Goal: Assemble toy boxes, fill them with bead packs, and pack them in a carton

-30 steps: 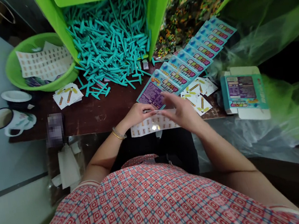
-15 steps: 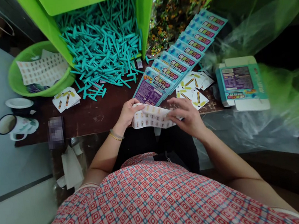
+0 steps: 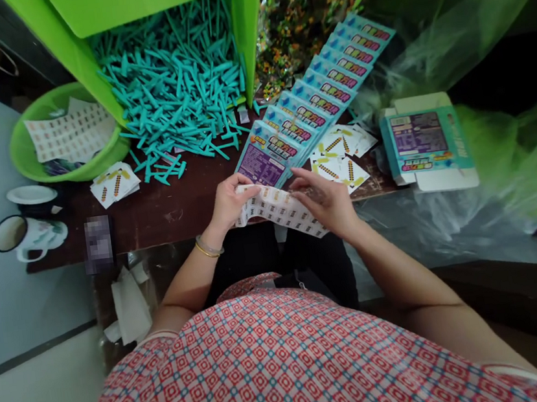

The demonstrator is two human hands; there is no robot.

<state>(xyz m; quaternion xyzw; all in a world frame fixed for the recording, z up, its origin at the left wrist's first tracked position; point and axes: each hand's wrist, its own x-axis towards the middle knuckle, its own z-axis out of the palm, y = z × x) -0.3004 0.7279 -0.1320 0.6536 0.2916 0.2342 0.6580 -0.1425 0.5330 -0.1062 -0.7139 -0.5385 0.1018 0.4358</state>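
Observation:
A white sheet of small printed stickers [image 3: 289, 213] is pinched at its left end between the thumb and fingers of my left hand [image 3: 230, 205]. The sheet slopes down to the right over my lap, curled near the left hand. My right hand [image 3: 330, 206] hovers over the sheet's right part, fingers curved and apart, and nothing shows between them. Just beyond both hands lies a fanned row of blue and purple printed packages [image 3: 266, 161]. White cards with pickaxe-like pictures [image 3: 338, 171] lie beyond the right hand.
A green bin [image 3: 249, 40] spills turquoise pickaxe-shaped plastic pieces [image 3: 176, 88] onto the brown table [image 3: 161, 207]. At left are a green basin [image 3: 22, 149] with sticker sheets, more cards [image 3: 114, 184] and an enamel mug [image 3: 40, 233]. An opened carton [image 3: 422, 143] stands at right beside clear plastic.
The sticker sheet's right end has dropped and more of it now hangs out flat. My right hand has shifted slightly left above it. The whole view has moved a little.

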